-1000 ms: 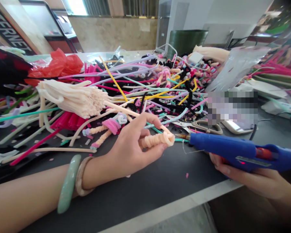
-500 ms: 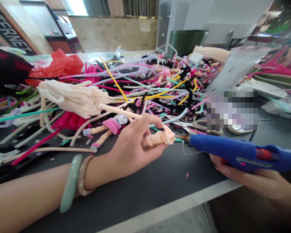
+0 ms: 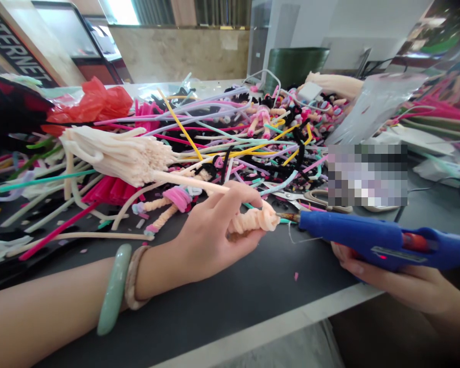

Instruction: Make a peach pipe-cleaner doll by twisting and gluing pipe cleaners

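Note:
Between the thumb and fingers of my left hand (image 3: 214, 232) is a coiled peach pipe cleaner (image 3: 253, 221); its straight tail runs back to the left above my knuckles. My right hand (image 3: 391, 281) is wrapped round the handle of a blue hot glue gun (image 3: 352, 230), whose red light is lit. The gun's metal nozzle (image 3: 289, 216) points left and meets, or almost meets, the right end of the coil. Just left of my left hand lies a small doll figure (image 3: 172, 202) of wound pipe cleaners with a pink middle.
A bundle of cream pipe cleaners (image 3: 115, 153) lies at the left. Many coloured pipe cleaners are heaped across the back. Scissors (image 3: 325, 201) lie beyond the glue gun. A clear plastic bag (image 3: 375, 107) and a red bag (image 3: 92, 102) stand farther off. The table's pale edge (image 3: 276, 327) runs in front.
My left hand has shifted slightly to the right with the coiled pipe cleaner. The glue gun is nearly where it was, its nozzle still at the coil's end.

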### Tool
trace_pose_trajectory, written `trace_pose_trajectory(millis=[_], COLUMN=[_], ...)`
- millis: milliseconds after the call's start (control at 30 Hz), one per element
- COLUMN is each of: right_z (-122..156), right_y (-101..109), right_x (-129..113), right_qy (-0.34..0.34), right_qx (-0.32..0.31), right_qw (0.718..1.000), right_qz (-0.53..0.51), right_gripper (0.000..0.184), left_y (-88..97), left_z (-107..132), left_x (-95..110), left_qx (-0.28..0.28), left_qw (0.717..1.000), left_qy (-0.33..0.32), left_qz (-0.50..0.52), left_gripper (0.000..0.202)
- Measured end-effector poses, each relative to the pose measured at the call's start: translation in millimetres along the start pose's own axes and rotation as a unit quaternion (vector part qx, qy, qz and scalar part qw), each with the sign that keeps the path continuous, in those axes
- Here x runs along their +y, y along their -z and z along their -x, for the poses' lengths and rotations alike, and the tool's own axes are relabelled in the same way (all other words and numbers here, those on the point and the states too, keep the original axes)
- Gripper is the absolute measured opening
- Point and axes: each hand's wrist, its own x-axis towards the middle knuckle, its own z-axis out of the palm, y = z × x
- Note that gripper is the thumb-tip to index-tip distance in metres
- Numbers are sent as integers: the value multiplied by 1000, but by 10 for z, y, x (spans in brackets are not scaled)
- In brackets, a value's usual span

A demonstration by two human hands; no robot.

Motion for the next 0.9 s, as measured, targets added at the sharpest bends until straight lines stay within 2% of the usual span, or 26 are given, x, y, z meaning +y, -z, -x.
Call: trace_pose_trajectory(millis=[133,300,633,900], right_z=[2,-3,-37,-35], right_y=[-17,-38,-82,-73], right_x=[26,-13,-44,-96], right_qy=[-9,-20,20,42], right_qx=[5,7,48,39], right_qw=[1000,1000,999,998], right_qz=[-19,-3,-7,3], right_gripper=[16,19,17,16], left_y=[5,8,25,41], left_z=[-12,-7,-26,-27], left_x=[2,2,8,14], left_qx=[10,6,3,-1], left_qw=[999,999,999,999], left_qy=[-31,-31,-33,-47], left_qz=[-9,-3,-13,-18], left_gripper=[35,36,32,31])
